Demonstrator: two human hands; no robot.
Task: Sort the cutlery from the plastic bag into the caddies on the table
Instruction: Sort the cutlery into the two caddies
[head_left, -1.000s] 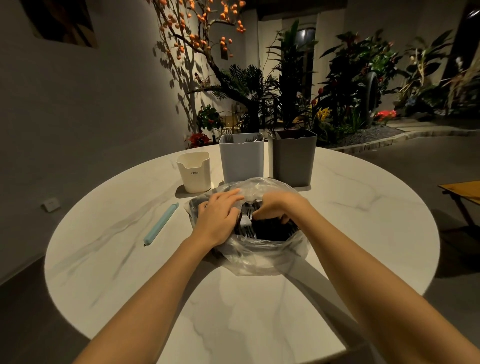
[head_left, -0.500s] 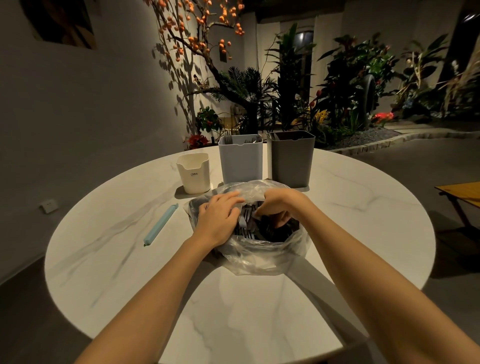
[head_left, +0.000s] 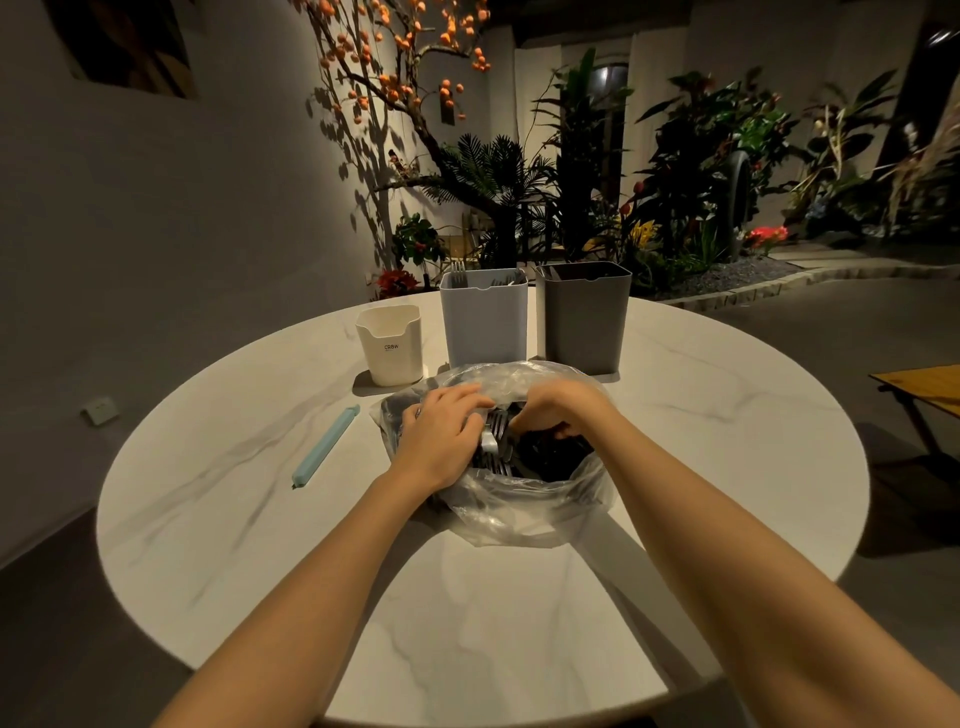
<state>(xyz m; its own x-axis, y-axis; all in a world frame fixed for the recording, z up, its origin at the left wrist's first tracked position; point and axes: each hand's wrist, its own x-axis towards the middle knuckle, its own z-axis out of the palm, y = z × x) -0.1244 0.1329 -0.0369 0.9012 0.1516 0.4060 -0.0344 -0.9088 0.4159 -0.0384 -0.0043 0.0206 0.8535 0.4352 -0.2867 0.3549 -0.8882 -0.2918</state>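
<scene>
A clear plastic bag (head_left: 524, 512) lies open at the middle of the round table, holding silver forks (head_left: 496, 441) and dark cutlery (head_left: 550, 457). My left hand (head_left: 441, 436) rests on the bag's left rim, its fingers stretched over the forks. My right hand (head_left: 563, 410) reaches into the bag from the right, fingers curled down among the dark pieces, with the fingertips partly hidden. Behind the bag stand three caddies: a small white one (head_left: 390, 345), a light grey one (head_left: 484, 325) with fork tines showing above its rim, and a dark grey one (head_left: 584, 319).
A pale blue sealing clip (head_left: 324, 448) lies on the table (head_left: 727, 415) left of the bag. A wall runs along the left. Plants stand behind the table, and a wooden stand (head_left: 930, 384) is at the right edge.
My right hand has shifted slightly inside the bag and the forks show more clearly between my hands. My left hand stays on the bag's left rim.
</scene>
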